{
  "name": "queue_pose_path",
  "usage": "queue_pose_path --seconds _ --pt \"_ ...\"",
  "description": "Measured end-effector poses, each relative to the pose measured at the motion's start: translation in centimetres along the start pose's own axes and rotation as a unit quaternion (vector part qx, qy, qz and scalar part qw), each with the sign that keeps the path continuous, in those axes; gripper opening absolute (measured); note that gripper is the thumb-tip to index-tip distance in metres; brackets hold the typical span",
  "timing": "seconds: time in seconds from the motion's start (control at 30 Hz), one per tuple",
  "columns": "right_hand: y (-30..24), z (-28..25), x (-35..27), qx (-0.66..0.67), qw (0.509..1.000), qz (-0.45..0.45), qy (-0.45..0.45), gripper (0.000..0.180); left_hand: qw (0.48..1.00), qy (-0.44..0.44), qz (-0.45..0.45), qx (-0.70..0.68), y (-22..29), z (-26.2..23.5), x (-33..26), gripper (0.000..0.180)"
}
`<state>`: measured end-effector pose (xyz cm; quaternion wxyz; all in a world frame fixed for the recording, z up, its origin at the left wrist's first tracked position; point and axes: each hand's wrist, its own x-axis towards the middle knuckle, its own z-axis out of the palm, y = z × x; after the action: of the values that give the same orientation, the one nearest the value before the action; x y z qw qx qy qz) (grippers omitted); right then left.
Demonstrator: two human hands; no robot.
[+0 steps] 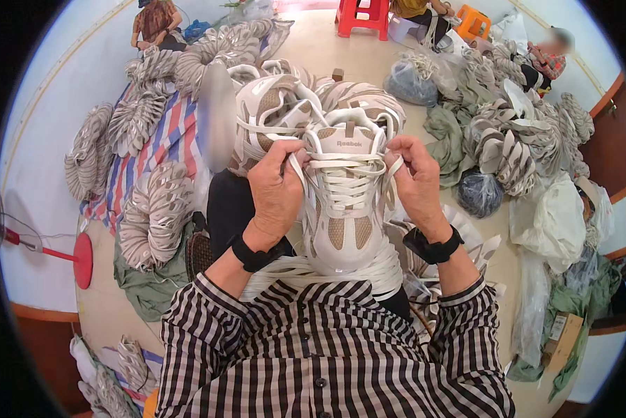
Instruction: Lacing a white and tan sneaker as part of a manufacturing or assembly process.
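A beige and white sneaker upper point(350, 233) lies in front of me, toe toward my body and tongue away. A pale flat shoelace point(348, 182) crosses it in several rows. My left hand point(276, 187) pinches the lace at the shoe's left side, beside the top eyelets. Level with it on the right, my right hand point(415, 177) pinches the lace's other side, a loop showing at its fingertips. More shoe uppers point(267, 104) are bunched just beyond it. A bundle of pale laces point(278, 274) lies across my lap, beneath the toe.
Coiled stacks of shoe uppers point(156, 216) lie on a striped sheet point(152, 150) at left. More uppers point(501, 146) and plastic bags point(553, 216) heap up on the right. A red stool point(363, 17) stands at the back, where other people point(158, 24) sit. A red round-based stand point(83, 260) is at far left.
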<state>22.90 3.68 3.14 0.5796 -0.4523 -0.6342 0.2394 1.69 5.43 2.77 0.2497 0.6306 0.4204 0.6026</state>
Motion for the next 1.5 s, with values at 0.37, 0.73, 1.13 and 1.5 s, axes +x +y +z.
queue_pose_path --seconds 0.37,0.73,1.13,1.5 --pt "-1.3 -0.6 1.9 -0.198 0.962 -0.175 -0.071 0.016 0.999 -0.004 -0.030 -0.010 -0.5 0.1 -0.8 0.008" --pt "-0.3 -0.8 1.5 0.049 0.988 0.107 -0.102 0.014 1.000 -0.004 -0.027 -0.001 -0.3 0.0 -0.7 0.010" --pt "-1.3 -1.1 2.1 -0.039 0.991 0.053 -0.118 0.019 0.973 -0.059 0.175 0.136 0.5 -0.5 1.2 0.015" --pt "-0.8 -1.5 2.8 -0.036 0.986 0.089 -0.134 0.022 0.991 -0.098 -0.074 0.060 0.4 -1.5 0.6 0.014"
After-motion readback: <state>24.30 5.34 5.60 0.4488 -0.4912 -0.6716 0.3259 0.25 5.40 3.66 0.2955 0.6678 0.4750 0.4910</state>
